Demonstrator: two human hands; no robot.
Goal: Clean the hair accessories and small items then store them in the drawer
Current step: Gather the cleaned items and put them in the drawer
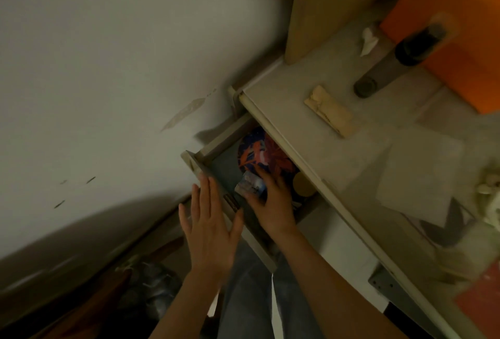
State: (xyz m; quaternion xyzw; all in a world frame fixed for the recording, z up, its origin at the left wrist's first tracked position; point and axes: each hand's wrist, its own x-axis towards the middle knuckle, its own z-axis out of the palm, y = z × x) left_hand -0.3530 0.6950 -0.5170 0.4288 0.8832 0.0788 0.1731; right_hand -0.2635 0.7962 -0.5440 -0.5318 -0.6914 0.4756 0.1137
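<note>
The pale drawer (216, 146) of the desk stands pulled open toward me. My right hand (273, 203) reaches inside it and grips a small bluish shiny item (250, 185). Deeper in the drawer lie a round blue and orange patterned object (259, 149) and a round tan lid (303, 184). My left hand (211, 227) lies flat with straight fingers against the drawer's front panel (194, 162). On the desk top (338, 143) sits a cream hair clip (328, 111).
An orange box (460, 49) and a dark cylinder (416, 46) stand at the back right of the desk. White sheets of paper (416, 173) and a crumpled tissue (369, 40) lie on top. A white wall (108, 68) is at left. Shoes (151, 284) lie on the floor.
</note>
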